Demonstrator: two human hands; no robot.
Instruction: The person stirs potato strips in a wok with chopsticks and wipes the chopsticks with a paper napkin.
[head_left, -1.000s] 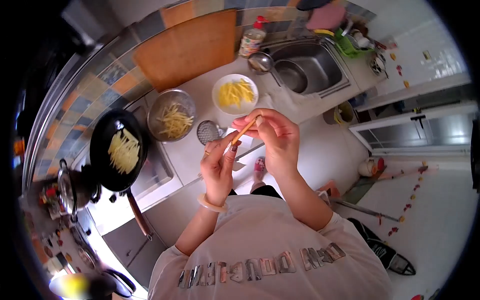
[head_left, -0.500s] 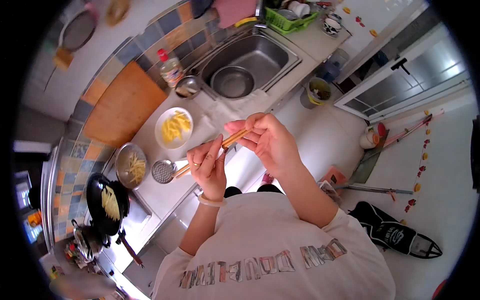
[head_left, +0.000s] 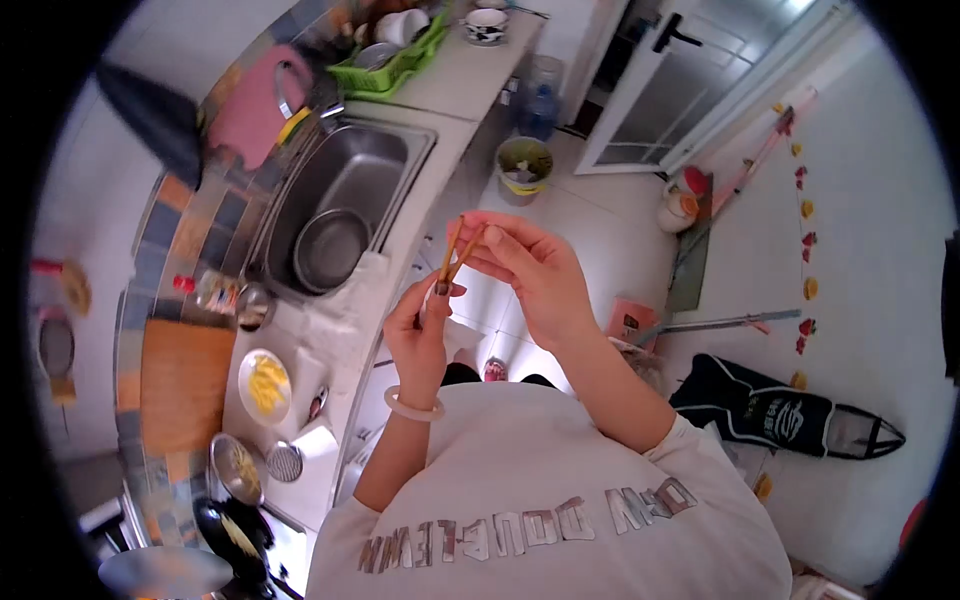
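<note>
A pair of wooden chopsticks [head_left: 447, 262] is held up in front of my chest, their far ends spread apart in a narrow V. My left hand [head_left: 418, 325] is closed round their lower part, with a pale bangle on that wrist. The thumb and fingers of my right hand [head_left: 535, 275] pinch at the upper end of one stick. On the counter to the left are a white plate of yellow strips [head_left: 266, 385], a perforated ladle [head_left: 285, 462], a metal bowl with pale strips [head_left: 238, 468] and a dark wok [head_left: 228, 535].
A metal sink [head_left: 375, 165] holds a round basin [head_left: 332, 250]. Behind it are a pink cutting board [head_left: 260, 110] and a green dish rack [head_left: 400, 70]. A wooden board [head_left: 185, 385] leans on the tiles. A bin [head_left: 523, 170] stands on the floor before the door.
My view has swung to the right, so the counter sits further left. The chopsticks have turned from slanting to nearly upright, and their far ends have parted.
</note>
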